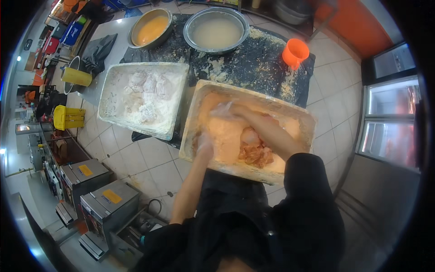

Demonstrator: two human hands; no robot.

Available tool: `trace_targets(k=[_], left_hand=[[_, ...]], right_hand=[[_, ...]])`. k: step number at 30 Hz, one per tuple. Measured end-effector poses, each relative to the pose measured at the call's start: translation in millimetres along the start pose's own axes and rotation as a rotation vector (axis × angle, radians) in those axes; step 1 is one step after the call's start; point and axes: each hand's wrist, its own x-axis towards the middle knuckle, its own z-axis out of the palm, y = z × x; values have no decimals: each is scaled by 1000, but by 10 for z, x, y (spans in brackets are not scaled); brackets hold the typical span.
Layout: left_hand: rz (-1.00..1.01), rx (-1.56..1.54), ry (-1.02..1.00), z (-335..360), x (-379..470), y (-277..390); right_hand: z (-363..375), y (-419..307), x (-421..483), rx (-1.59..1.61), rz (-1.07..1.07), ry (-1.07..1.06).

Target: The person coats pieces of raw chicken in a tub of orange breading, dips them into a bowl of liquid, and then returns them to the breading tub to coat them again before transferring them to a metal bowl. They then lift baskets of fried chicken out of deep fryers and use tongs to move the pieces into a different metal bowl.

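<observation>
Orange-tinted flour [222, 136] fills a large rectangular tub [311, 127] in front of me. My left hand [205, 144], blurred and seemingly in a clear plastic glove, is at the flour by the tub's left wall. Reaching across the tub, my right hand [223, 110], in a clear glove, touches the flour near the far left part. Raw marinated chicken pieces [255, 151] lie in the flour under and beside my right forearm. Blur hides the fingers of both hands, so whether they hold anything is unclear.
A second tub [102, 98] holds white flour and coated pieces. Beyond are a bowl of orange liquid [153, 30], a metal bowl of cloudy liquid [217, 34] and an orange plastic mug [295, 54] on crumb-strewn black plastic sheeting [238, 73]. Deep fryers [110, 200] stand at lower left.
</observation>
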Motion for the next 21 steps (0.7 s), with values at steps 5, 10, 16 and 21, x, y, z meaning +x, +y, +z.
trace_targets(k=[5,10,16,21], left_hand=[[120,128,-501,366,-969,351],[490,1217,-462,334,-897,608],[1105,1671,99,411,-433,659],[906,1900,-201,604,-456,599]], right_hand=[[-60,459,-820,-164,55,-41],[-115,220,-1728,-580,284,-94],[865,233,-1750,-418,-135,567],[1176,417,-1800,-604,-162,549]])
